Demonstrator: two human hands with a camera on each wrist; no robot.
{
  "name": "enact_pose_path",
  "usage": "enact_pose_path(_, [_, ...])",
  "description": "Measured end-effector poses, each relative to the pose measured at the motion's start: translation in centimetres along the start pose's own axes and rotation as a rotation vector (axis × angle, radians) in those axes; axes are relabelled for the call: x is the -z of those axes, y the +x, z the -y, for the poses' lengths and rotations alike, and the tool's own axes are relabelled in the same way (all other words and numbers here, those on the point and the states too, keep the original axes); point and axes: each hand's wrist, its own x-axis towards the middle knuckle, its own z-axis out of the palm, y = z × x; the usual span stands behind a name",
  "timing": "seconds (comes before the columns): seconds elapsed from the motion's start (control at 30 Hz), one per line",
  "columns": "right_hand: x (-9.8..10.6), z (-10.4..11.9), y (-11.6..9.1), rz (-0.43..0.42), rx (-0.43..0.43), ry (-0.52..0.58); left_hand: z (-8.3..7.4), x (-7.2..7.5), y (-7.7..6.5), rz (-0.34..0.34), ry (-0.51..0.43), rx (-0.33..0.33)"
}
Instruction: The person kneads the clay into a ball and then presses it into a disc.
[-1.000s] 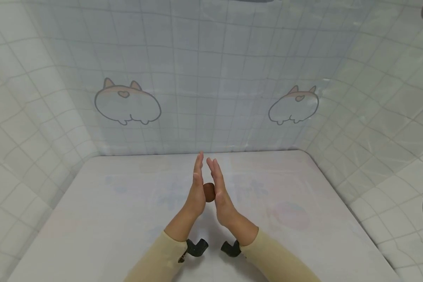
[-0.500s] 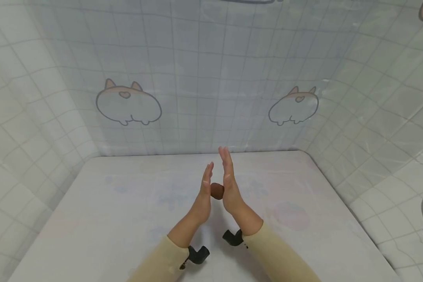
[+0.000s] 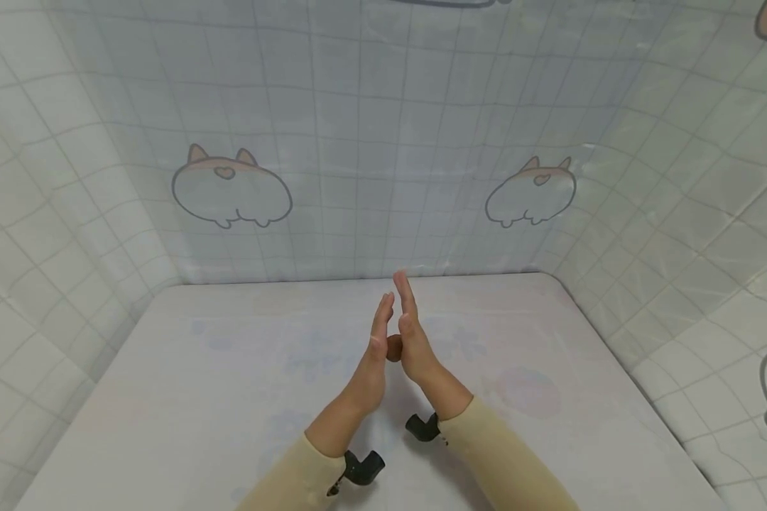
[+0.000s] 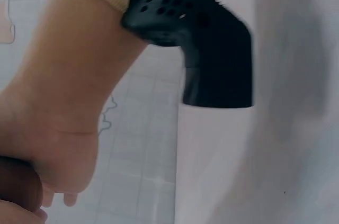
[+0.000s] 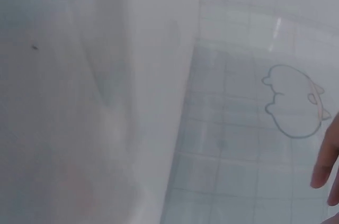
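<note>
A small brown clay-like ball (image 3: 393,348) sits between the two palms, held above the table. My left hand (image 3: 371,370) presses it from the left, fingers straight and pointing away from me. From the other side my right hand (image 3: 417,349) presses with straight fingers, its tips reaching a little farther forward. In the left wrist view the brown ball (image 4: 20,184) shows at the lower left, against the right hand (image 4: 58,139). Only some fingers (image 5: 326,158) enter the right wrist view, at its right edge. The palms cover part of the ball.
A white table (image 3: 185,397) with faint printed patterns lies below the hands. Grid-patterned sheeting (image 3: 383,142) with cartoon animals rises at the back and both sides. Dark angled mounts (image 3: 366,468) stick out from both wrists.
Compared with one second ago, the left hand has drawn back, the right has slid forward, and the ball has shifted right. Since half a second ago the palms have come closer together.
</note>
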Motion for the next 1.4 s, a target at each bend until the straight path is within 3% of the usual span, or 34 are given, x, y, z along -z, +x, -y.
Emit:
enact_pose_path(0.2, [-0.8, -0.2, -0.6, 0.076, -0.033, 0.025, -0.2, 0.8, 0.4, -0.056, -0.008, 0.015])
enact_pose_path(0.47, [-1.8, -0.5, -1.2, 0.104, 0.134, -0.025, 0.4, 1.9, 1.6, -0.137, 0.024, 0.037])
enact_pose_path(0.8, [-2.4, 0.6, -1.8, 0.089, 0.239, -0.018, 1.4, 2.5, 2.0, -0.176, 0.035, 0.125])
enact_pose_path(1.07, [-1.9, 1.6, -1.5, 0.02, 0.243, -0.016, 2.5, 2.2, 1.4, -0.114, 0.061, 0.214])
enact_pose_path(1.23, [-1.3, 1.7, -0.7, 0.001, 0.231, -0.038, 3.2, 1.8, 1.1, -0.072, 0.082, 0.207])
enact_pose_path(1.4, [-0.8, 1.5, 0.3, -0.028, 0.162, -0.05, 3.2, 1.3, 0.7, -0.047, 0.102, 0.205])
